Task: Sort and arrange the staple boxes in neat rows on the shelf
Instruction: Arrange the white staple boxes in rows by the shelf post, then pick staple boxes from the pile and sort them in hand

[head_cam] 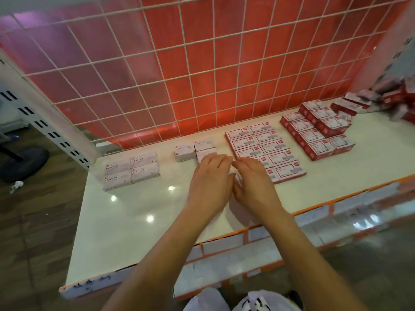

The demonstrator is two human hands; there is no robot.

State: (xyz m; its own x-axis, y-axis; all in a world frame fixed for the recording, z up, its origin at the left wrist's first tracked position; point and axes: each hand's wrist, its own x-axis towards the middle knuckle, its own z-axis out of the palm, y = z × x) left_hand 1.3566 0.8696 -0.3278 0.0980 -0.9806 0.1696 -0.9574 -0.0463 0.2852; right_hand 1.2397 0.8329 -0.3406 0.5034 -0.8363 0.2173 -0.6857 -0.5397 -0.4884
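White shelf (125, 212): four white STAPLES boxes (131, 170) squared at left, small white boxes (195, 149) next. Left hand (210, 182) flat, fingers straight, fingertips at those. Right hand (253, 185) flat, empty, overlapping the two-column red-white boxes (269, 144). Red box rows (314, 133), then a loose pile (381, 99) far right.

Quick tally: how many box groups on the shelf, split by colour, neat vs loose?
White neat blocks: 2 (STAPLES block, smaller block)
Red-and-white neat blocks: 2 (flat block, stacked block)
Loose red-and-white pile: 1
Total: 5 groups
Single boxes not countable: left hand and right hand cover some, and the pile is blurred.
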